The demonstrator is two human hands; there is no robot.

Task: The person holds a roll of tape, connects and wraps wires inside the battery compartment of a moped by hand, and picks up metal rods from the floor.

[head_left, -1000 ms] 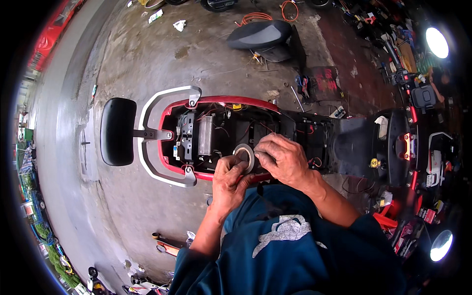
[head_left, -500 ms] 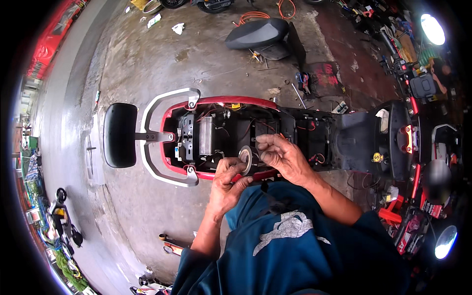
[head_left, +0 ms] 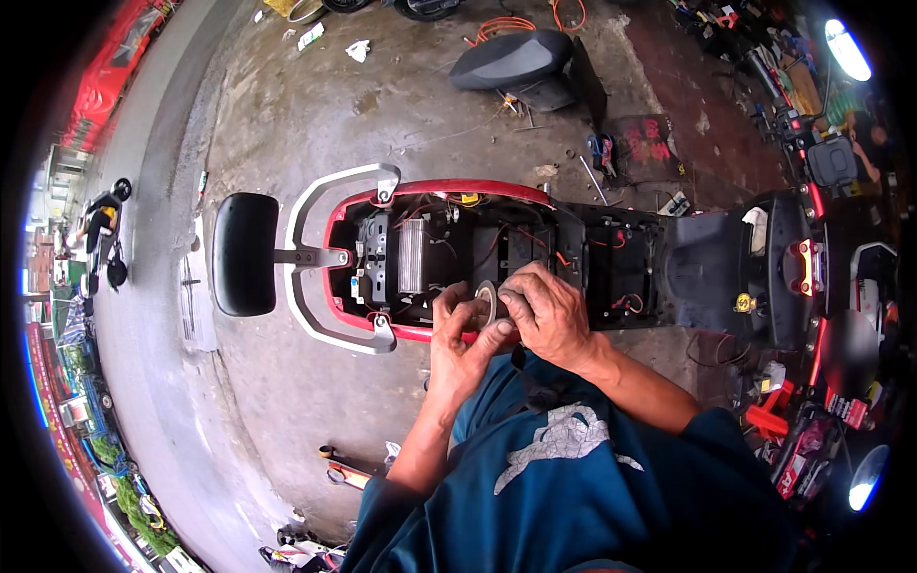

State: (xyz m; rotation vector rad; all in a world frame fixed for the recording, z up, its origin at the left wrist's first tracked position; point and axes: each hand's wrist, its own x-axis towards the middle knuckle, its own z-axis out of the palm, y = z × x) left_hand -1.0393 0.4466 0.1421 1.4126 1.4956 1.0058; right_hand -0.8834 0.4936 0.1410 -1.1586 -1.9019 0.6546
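My left hand [head_left: 463,353] grips a dark roll of tape [head_left: 487,300] with a pale inner ring, held on edge above the near rim of an open scooter body [head_left: 497,186] with red trim. My right hand [head_left: 546,315] is closed at the roll's right side, thumb and fingertips pinched on it. Under and around my hands lie wiring, a black bracket [head_left: 373,244] and a silver finned box [head_left: 413,255] inside the body. A silver grab rail [head_left: 300,219] and padded black backrest [head_left: 245,253] stand at its left end.
A detached seat [head_left: 506,65], orange hose [head_left: 501,27] and loose tools [head_left: 597,148] lie on the concrete floor. Handlebars with mirrors [head_left: 845,48] rise at right, near a person [head_left: 864,143]. A scooter [head_left: 105,229] is on the street at left.
My right hand's fingers have come down and closed on the roll, which now looks more edge-on. My left hand has shifted slightly rightward. The street scooter has moved up the picture.
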